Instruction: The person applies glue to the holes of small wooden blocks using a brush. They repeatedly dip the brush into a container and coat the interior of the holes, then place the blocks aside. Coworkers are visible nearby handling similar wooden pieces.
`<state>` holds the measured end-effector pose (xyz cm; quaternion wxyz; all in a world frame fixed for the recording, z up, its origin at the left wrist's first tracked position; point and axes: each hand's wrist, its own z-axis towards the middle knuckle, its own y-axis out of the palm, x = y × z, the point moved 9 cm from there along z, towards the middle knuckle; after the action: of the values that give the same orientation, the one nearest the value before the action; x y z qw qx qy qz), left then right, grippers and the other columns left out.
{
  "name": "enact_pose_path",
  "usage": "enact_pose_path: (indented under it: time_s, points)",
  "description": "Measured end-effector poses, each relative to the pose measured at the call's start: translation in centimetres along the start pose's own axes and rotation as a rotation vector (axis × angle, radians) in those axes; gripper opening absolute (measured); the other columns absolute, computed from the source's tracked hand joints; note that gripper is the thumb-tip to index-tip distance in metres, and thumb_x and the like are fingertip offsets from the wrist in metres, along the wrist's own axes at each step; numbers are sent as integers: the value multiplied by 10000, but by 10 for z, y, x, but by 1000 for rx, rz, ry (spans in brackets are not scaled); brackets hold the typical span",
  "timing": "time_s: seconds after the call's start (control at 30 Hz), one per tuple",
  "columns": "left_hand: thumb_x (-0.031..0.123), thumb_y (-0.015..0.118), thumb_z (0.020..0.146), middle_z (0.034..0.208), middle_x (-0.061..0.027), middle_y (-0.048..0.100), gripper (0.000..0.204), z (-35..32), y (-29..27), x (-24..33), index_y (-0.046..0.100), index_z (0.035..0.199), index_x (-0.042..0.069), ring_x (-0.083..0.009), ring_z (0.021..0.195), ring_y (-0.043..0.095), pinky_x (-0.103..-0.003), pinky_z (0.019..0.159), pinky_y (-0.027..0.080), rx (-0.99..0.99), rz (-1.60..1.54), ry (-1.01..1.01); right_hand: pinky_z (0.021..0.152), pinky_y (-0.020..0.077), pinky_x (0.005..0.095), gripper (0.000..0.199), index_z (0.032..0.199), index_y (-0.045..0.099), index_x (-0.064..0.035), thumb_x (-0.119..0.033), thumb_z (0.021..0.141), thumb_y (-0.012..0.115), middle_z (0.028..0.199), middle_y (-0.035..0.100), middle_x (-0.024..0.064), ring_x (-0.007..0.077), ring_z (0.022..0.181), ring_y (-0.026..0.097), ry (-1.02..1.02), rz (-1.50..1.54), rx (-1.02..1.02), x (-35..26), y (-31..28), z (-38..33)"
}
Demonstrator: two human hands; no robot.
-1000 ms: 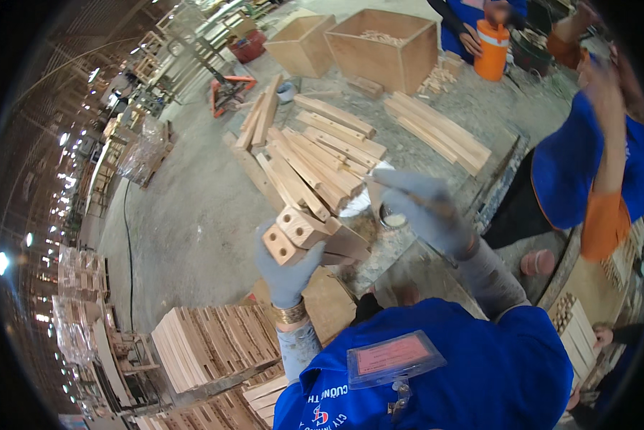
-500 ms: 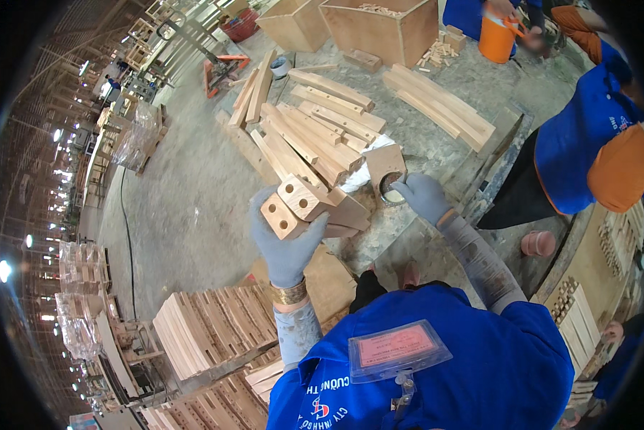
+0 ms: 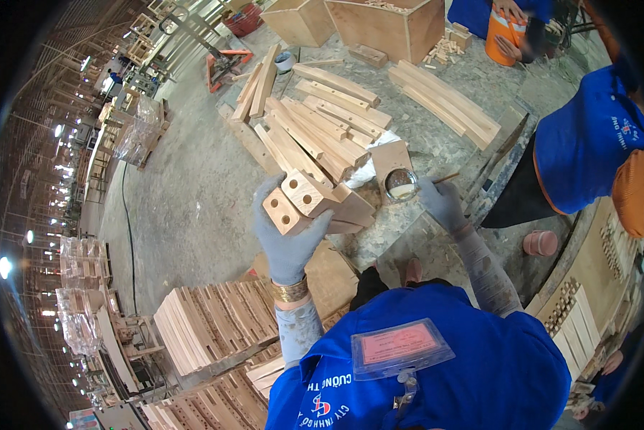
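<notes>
My left hand (image 3: 287,247), in a grey glove, is closed around two wooden bars (image 3: 309,193) held side by side. Their squared ends point up toward me, and each shows two round drilled holes. My gloved right hand (image 3: 442,204) is closed on a thin brown stick (image 3: 448,176) that sticks out past the fingers; its other end is hidden. Just left of that hand is a small round tin (image 3: 401,185) with whitish stuff inside, beside a wooden block (image 3: 391,156).
Loose wooden bars (image 3: 322,132) lie fanned out ahead, with more planks (image 3: 444,104) farther right. Stacked drilled bars (image 3: 218,322) stand at lower left. A pink tub (image 3: 540,243) and a co-worker in blue (image 3: 584,143) are at right. Wooden bins (image 3: 386,32) stand at the back.
My right hand has drawn back slightly to the right from the tin, and the stick now shows above its fingers. The left hand still holds the bars nearly in place.
</notes>
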<state>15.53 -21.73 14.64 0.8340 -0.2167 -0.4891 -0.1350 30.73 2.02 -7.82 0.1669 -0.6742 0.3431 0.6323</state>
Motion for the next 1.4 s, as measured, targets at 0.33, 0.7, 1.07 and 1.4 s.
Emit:
enact_pose_path:
  time_s: [0.33,0.7,1.07,1.4]
  points:
    - [86,833,555,1085,-105,558,722,5,7,-3,461,1170,16,-175,982,568,-311,844,496,-35,30,-12,537,467,224,215,951,598,0,-208,901,587,735,550,17,108,606,539,72,545,87,3,-11,-19]
    - [140,836,576,976,-99,614,635,7,14,6,493,1095,10,-170,892,611,-300,764,509,-53,74,28,427,359,170,270,824,528,-45,-293,930,532,660,537,9,52,477,453,-144,474,48,-168,30,21]
    - [133,803,617,975,-92,601,588,7,16,8,478,1092,11,-159,884,602,-298,763,502,-101,45,84,430,401,283,275,739,592,-12,-266,839,631,553,538,80,166,448,545,-1064,-673,-306,-360,205,-72]
    - [160,791,643,986,-130,569,582,6,17,3,461,1093,-4,-213,876,601,-328,764,490,-136,27,70,451,424,321,281,735,580,-25,-280,847,605,539,539,112,242,456,555,-1014,-813,-477,-344,233,-72]
